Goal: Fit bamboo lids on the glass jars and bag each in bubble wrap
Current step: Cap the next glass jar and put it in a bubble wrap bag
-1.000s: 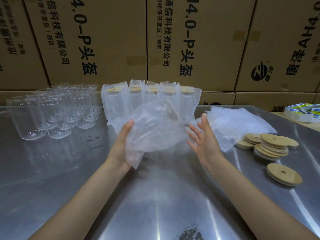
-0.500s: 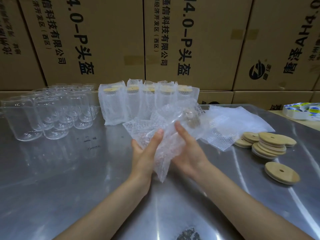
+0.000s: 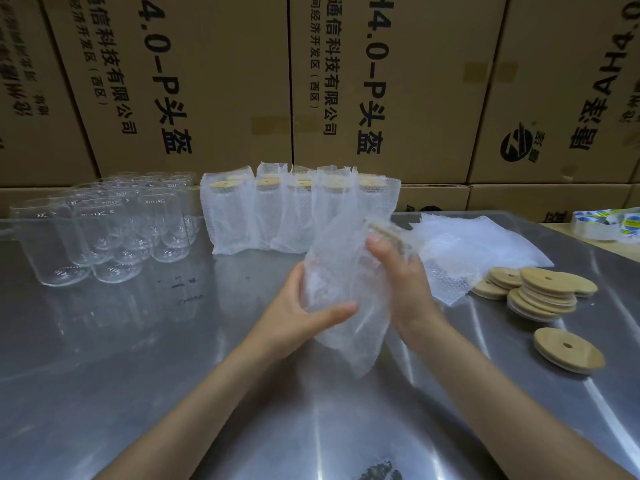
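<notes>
A lidded glass jar inside a bubble wrap bag is held above the steel table, tilted with its lid end up and to the right. My left hand grips the bag's lower left side, thumb across the front. My right hand grips the right side near the bamboo lid. The bag's loose end hangs down below my hands. Several bagged lidded jars stand in a row behind. Bare glass jars stand at the back left. Loose bamboo lids are stacked at the right, with one lid lying apart.
A pile of flat bubble wrap bags lies right of my hands. Printed cardboard boxes form a wall behind the table. Tape rolls sit on a wooden surface at the far right.
The bagged jar has turned from lying flat between my spread palms to tilted more upright. Both hands have closed round it, and the bag's loose end now hangs downward.
</notes>
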A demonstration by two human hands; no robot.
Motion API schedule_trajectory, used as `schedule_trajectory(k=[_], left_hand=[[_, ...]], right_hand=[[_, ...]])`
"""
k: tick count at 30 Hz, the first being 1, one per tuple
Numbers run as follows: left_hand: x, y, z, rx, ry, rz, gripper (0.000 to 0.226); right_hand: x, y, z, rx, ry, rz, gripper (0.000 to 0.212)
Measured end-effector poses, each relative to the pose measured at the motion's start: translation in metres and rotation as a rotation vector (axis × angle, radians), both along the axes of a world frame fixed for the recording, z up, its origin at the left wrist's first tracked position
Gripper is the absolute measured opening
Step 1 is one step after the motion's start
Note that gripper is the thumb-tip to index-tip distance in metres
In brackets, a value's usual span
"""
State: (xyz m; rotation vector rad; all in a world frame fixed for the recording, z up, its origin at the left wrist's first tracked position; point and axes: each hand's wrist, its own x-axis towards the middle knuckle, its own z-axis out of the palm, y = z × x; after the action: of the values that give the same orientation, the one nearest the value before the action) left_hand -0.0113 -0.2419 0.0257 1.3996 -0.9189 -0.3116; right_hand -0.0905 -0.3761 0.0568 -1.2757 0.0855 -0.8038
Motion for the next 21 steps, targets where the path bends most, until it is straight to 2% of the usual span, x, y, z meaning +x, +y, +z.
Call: schedule_trajectory(k=[5,8,10,15,17,18,21], left_hand=[[-0.008,0.002,0.01,0.063,-0.398,0.09,0.079],[-0.01,0.003,0.01,0.055,-0.532,0.217,0.091],[-0.015,0.004,0.011,0.037,-0.617,0.288,0.102],[-0.02,0.003,0.017,-0.106,-0.932,0.339,0.102],[-0.02,0.002,0.015,-0.089,-0.923,0.343,0.108],[-0.02,0.003,0.011,-0.054,-0.857,0.35,0.113],[-0.024,0.008,-0.008,0.091,-0.512,0.354,0.129]], right_hand=[[-0.001,0.019,-0.003,-0.329,0.018,-0.027,0.063],[-0.001,0.021,-0.002,-0.417,-0.018,-0.017,0.068],[0.0,0.022,-0.003,-0.463,-0.004,-0.023,0.063],[0.001,0.021,-0.006,-0.453,-0.024,-0.028,0.06],[0.001,0.02,-0.006,-0.421,-0.025,-0.05,0.061],[0.001,0.02,-0.007,-0.4,-0.025,-0.069,0.06],[0.002,0.016,-0.008,-0.326,-0.013,-0.121,0.054]])
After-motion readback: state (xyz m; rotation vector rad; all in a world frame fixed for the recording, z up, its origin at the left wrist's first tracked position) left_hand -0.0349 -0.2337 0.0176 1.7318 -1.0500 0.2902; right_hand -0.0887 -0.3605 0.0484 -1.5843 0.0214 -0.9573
